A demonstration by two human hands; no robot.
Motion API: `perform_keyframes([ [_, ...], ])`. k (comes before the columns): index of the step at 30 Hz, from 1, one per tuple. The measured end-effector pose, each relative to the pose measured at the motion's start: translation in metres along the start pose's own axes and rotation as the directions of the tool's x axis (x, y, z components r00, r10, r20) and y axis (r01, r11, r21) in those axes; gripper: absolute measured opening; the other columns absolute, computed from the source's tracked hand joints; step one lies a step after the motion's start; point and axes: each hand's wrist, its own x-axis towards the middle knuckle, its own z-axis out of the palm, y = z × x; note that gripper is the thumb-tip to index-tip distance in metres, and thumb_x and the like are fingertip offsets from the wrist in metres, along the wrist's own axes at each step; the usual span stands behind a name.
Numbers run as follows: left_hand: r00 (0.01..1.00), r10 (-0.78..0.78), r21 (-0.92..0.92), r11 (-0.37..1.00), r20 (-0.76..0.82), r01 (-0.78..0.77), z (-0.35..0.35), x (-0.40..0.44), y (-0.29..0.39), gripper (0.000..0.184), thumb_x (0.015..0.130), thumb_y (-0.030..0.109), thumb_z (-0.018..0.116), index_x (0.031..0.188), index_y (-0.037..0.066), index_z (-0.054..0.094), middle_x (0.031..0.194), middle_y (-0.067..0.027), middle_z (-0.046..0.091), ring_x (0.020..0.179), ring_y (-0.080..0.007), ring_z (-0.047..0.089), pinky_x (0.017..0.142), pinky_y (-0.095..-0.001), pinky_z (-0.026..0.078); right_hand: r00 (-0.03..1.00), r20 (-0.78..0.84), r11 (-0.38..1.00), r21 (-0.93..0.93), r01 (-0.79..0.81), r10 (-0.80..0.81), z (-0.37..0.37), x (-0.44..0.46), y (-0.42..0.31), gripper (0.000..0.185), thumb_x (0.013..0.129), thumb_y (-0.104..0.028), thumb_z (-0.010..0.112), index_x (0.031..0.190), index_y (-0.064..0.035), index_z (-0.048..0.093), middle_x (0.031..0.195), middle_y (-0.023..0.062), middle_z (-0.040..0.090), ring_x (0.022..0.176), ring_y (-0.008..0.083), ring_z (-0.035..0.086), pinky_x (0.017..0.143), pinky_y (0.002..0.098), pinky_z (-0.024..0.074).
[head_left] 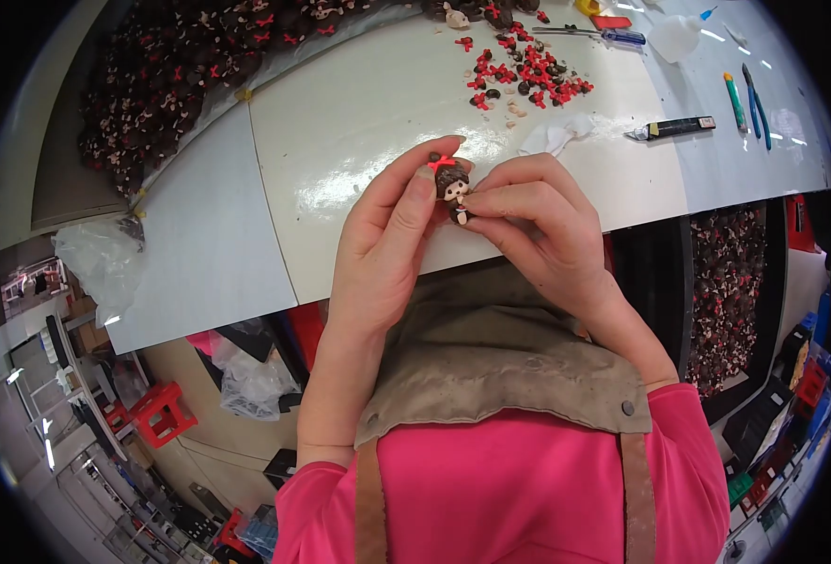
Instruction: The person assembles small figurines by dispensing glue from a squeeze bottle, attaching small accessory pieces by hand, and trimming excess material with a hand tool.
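Observation:
Between my hands, just above the table's front edge, is a small doll figurine (455,188) with dark brown hair, a red bow and a pale face. My left hand (392,230) grips it by the head, thumb in front and fingers behind. The thumb and fingers of my right hand (542,216) pinch its lower body from the right. Part of the figurine is hidden by the fingers. Behind the right hand a crumpled white tissue (556,133) lies on the table (340,122).
Small red bows and dark pieces (538,75) are scattered at the back. A heap of brown figurines (166,94) fills the back left. Toward the right lie a utility knife (674,128), a green-handled tool (735,103), pliers (757,108), a screwdriver (622,37) and a squeeze bottle (676,38).

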Motion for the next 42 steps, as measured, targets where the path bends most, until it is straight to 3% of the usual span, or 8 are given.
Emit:
perform_keyframes([
  [16, 0.994, -0.082, 0.249, 0.964, -0.077, 0.099, 0.014, -0.004, 0.009, 0.048, 0.098, 0.008, 0.051, 0.144, 0.004, 0.038, 0.126, -0.0118, 0.057, 0.111, -0.0171, 0.058, 0.092, -0.0288, 0.049, 0.998, 0.037, 0.999, -0.036, -0.04, 0.042, -0.022, 0.003, -0.011, 0.025, 0.074, 0.002, 0.075, 0.096, -0.0061, 0.067, 0.095, 0.0091, 0.064, 0.092, 0.0245, 0.063, 0.078, 0.0328, 0.0512],
  [20, 0.969, -0.237, 0.013, 0.971, -0.077, 0.238, 0.017, -0.006, 0.012, 0.051, 0.099, 0.008, 0.05, 0.147, 0.008, 0.033, 0.124, -0.0128, 0.057, 0.106, -0.0182, 0.061, 0.084, -0.0271, 0.052, 0.971, -0.195, 0.908, -0.417, 0.046, -0.139, -0.091, 0.007, -0.025, 0.03, 0.073, 0.006, 0.075, 0.098, -0.0051, 0.062, 0.098, 0.0095, 0.061, 0.088, 0.0221, 0.062, 0.077, 0.0325, 0.0506],
  [22, 0.958, -0.281, -0.085, 0.957, -0.055, 0.276, 0.016, -0.007, 0.009, 0.054, 0.099, 0.008, 0.051, 0.149, 0.011, 0.03, 0.123, -0.0132, 0.058, 0.103, -0.0183, 0.063, 0.08, -0.0261, 0.053, 0.869, -0.472, 0.927, -0.372, -0.045, -0.148, -0.126, 0.004, -0.017, 0.027, 0.082, 0.006, 0.065, 0.106, -0.0029, 0.057, 0.098, 0.0081, 0.059, 0.08, 0.0134, 0.059, 0.074, 0.0255, 0.0475],
  [25, 0.979, -0.203, -0.172, 0.965, -0.014, 0.198, 0.014, -0.006, 0.004, 0.057, 0.099, 0.01, 0.052, 0.15, 0.014, 0.027, 0.12, -0.0128, 0.058, 0.099, -0.0165, 0.063, 0.078, -0.0257, 0.053, 0.74, -0.666, 0.883, -0.4, -0.247, -0.095, -0.177, 0.021, 0.004, 0.036, 0.084, -0.011, 0.072, 0.114, -0.0014, 0.054, 0.101, 0.0077, 0.058, 0.088, 0.0142, 0.058, 0.077, 0.0278, 0.0478],
  [32, 0.991, -0.136, -0.11, 0.985, 0.003, 0.136, 0.017, -0.008, -0.001, 0.06, 0.098, 0.004, 0.048, 0.151, 0.014, 0.024, 0.121, -0.0125, 0.053, 0.094, -0.0132, 0.058, 0.081, -0.0219, 0.052, 0.87, -0.475, 0.697, -0.581, -0.42, 0.128, -0.201, 0.068, 0.1, 0.084, 0.071, -0.059, 0.075, 0.12, 0.0064, 0.057, 0.112, 0.0209, 0.06, 0.098, 0.0288, 0.062, 0.087, 0.0364, 0.0505],
  [37, 0.993, -0.119, -0.094, 0.988, 0.019, 0.12, 0.014, -0.013, -0.002, 0.06, 0.097, 0.004, 0.049, 0.151, 0.013, 0.024, 0.121, -0.0135, 0.053, 0.094, -0.0133, 0.058, 0.081, -0.0224, 0.052, 0.898, -0.421, 0.583, -0.7, -0.412, 0.129, -0.19, 0.076, 0.109, 0.05, 0.082, -0.057, 0.065, 0.093, -0.0081, 0.066, 0.073, 0.0122, 0.063, 0.071, 0.0259, 0.063, 0.064, 0.0361, 0.0468],
  [41, 0.988, -0.155, -0.088, 0.984, 0.009, 0.155, 0.016, -0.011, -0.003, 0.062, 0.096, 0.004, 0.052, 0.151, 0.012, 0.025, 0.12, -0.0133, 0.055, 0.093, -0.0126, 0.058, 0.08, -0.0226, 0.051, 0.854, -0.508, 0.651, -0.612, -0.449, 0.112, -0.2, 0.055, 0.084, 0.048, 0.084, -0.053, 0.065, 0.092, -0.0061, 0.066, 0.07, 0.0088, 0.062, 0.066, 0.0203, 0.059, 0.061, 0.0346, 0.0453],
  [42, 0.986, -0.165, -0.09, 0.982, -0.001, 0.165, 0.018, -0.009, -0.005, 0.062, 0.096, 0.004, 0.052, 0.151, 0.012, 0.025, 0.119, -0.0132, 0.055, 0.092, -0.0126, 0.058, 0.08, -0.0226, 0.051, 0.834, -0.491, 0.722, -0.479, -0.499, 0.251, -0.205, 0.047, 0.075, 0.044, 0.086, -0.047, 0.064, 0.103, -0.0054, 0.064, 0.083, 0.0099, 0.065, 0.075, 0.0192, 0.061, 0.068, 0.0337, 0.0477],
])
